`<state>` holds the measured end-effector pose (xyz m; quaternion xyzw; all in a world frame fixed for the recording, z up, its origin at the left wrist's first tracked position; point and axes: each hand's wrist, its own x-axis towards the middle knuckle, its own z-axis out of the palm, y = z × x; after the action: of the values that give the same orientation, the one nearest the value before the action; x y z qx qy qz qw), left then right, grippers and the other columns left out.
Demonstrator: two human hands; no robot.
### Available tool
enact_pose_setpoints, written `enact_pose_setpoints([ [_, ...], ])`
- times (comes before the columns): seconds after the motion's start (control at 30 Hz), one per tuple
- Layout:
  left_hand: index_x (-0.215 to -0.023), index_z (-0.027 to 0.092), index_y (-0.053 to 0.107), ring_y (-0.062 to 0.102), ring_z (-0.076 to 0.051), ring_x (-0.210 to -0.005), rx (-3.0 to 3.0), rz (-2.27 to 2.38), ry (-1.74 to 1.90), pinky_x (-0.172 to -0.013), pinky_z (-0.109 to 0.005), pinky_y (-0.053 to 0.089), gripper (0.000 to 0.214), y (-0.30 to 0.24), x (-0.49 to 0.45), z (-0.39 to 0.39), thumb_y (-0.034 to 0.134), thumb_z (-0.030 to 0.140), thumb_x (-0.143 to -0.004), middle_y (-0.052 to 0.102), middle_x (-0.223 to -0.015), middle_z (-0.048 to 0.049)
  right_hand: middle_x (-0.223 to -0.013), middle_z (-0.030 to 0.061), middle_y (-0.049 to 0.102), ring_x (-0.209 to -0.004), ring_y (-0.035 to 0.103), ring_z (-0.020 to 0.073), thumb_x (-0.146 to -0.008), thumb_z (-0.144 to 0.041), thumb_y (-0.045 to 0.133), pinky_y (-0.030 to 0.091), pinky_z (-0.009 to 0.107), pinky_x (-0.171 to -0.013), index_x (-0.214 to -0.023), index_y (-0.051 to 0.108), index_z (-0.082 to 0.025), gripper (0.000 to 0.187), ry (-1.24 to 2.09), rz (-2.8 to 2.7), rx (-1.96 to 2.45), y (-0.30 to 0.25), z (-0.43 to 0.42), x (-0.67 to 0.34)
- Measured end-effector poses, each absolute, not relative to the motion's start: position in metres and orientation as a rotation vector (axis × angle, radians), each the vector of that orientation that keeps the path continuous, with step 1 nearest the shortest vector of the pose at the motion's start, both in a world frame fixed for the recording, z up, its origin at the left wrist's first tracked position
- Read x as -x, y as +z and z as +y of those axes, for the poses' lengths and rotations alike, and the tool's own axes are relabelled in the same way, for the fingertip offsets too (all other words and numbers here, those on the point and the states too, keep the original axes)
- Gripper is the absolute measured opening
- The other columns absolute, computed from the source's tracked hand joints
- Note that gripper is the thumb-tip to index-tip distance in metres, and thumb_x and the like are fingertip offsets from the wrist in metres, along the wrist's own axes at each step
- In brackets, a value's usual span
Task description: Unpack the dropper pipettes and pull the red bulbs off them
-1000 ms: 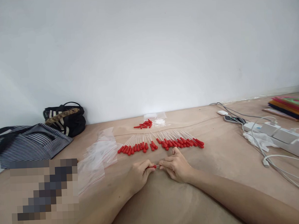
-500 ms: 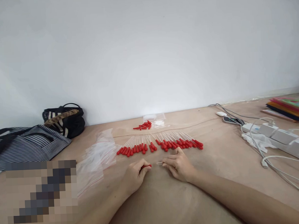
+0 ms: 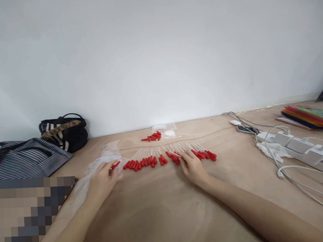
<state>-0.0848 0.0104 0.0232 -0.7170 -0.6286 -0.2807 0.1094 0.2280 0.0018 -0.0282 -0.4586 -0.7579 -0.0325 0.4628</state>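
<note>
My left hand point(image 3: 103, 178) is over the clear zip bags point(image 3: 109, 153), its fingers closed on a red rubber bulb point(image 3: 115, 165) whose end sticks out beside the fingertips. My right hand point(image 3: 192, 167) lies over the right group of droppers, palm down with fingers bent. A thin pale tube point(image 3: 174, 154) juts out to the left from its fingertips. Droppers with red bulbs and slim pale stems lie fanned out in a left group point(image 3: 143, 162) and a right group point(image 3: 211, 155), bulbs toward me. My right hand hides some of the bulbs.
Loose red bulbs point(image 3: 154, 136) lie beside a clear plastic bag point(image 3: 168, 130) near the wall. At left are a striped bag point(image 3: 32, 158) and a black bag point(image 3: 76, 133). A power strip point(image 3: 302, 152) with cables and stacked coloured folders point(image 3: 306, 116) sit at right.
My left hand has moved left to the zip bags, carrying the red bulb. My right hand has shifted forward onto the droppers with the thin tube. The view has shifted slightly.
</note>
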Motion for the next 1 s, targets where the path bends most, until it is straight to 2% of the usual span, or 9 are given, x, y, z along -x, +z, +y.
enact_pose_setpoints([
  [0.17,-0.097,0.012,0.057,0.061,-0.029,-0.077,1.953,-2.164,-0.356,-0.065,-0.035,0.043,0.031,0.029,0.111,0.01,0.04,0.028,-0.076,0.067,-0.08,-0.0112,-0.072,0.0045,0.058,-0.069,0.052,0.0158,-0.082,-0.015,0.042,0.03,0.03,-0.066,-0.078,0.062,-0.018,0.02,-0.252,-1.854,1.469,-0.014,0.022,-0.214],
  [0.3,-0.096,0.012,0.057,0.061,-0.029,-0.084,1.995,-2.23,-0.227,-0.068,-0.034,0.042,0.031,0.032,0.106,0.006,0.042,0.032,-0.078,0.066,-0.087,-0.0134,-0.073,0.0051,0.06,-0.069,0.053,0.0152,-0.081,-0.016,0.045,0.023,0.031,-0.065,-0.069,0.062,-0.017,0.021,-0.254,-1.922,1.617,-0.011,0.03,-0.194],
  [0.47,-0.095,0.014,0.06,0.058,-0.029,-0.085,1.942,-2.01,-0.376,-0.072,-0.037,0.043,0.034,0.027,0.097,0.005,0.045,0.038,-0.077,0.062,-0.092,-0.0131,-0.075,0.0068,0.062,-0.072,0.054,0.0168,-0.081,-0.017,0.045,0.02,0.032,-0.064,-0.068,0.063,-0.017,0.022,-0.252,-1.948,1.727,-0.011,0.032,-0.187],
  [0.7,-0.085,0.02,0.06,0.056,-0.022,-0.084,2.39,-1.487,-0.827,-0.075,-0.034,0.043,0.018,0.001,0.037,-0.001,0.049,0.031,-0.079,0.06,-0.085,-0.0058,-0.076,0.0091,0.061,-0.077,0.05,0.0203,-0.08,-0.023,0.047,0.021,0.035,-0.066,-0.07,0.065,-0.018,0.021,-0.302,-2.017,1.653,-0.015,0.025,-0.191],
  [0.87,-0.093,0.021,0.06,0.053,-0.021,-0.09,2.564,-1.352,-0.835,-0.08,-0.037,0.041,0.018,0.002,-0.008,0.01,0.048,0.025,-0.081,0.059,-0.094,-0.0056,-0.082,0.0086,0.059,-0.083,0.047,0.0223,-0.079,-0.028,0.049,0.022,0.037,-0.069,-0.074,0.064,-0.02,0.018,-0.308,-2.024,1.653,-0.013,0.021,-0.193],
  [1.0,-0.092,0.021,0.062,0.053,-0.021,-0.094,2.633,-1.457,-0.728,-0.082,-0.036,0.041,0.02,0.011,-0.04,0.034,0.045,0.02,-0.082,0.058,-0.101,-0.0061,-0.085,0.0077,0.058,-0.085,0.046,0.0226,-0.077,-0.032,0.051,0.022,0.037,-0.07,-0.082,0.062,-0.021,0.016,-0.286,-2.013,1.633,-0.012,0.017,-0.194],
])
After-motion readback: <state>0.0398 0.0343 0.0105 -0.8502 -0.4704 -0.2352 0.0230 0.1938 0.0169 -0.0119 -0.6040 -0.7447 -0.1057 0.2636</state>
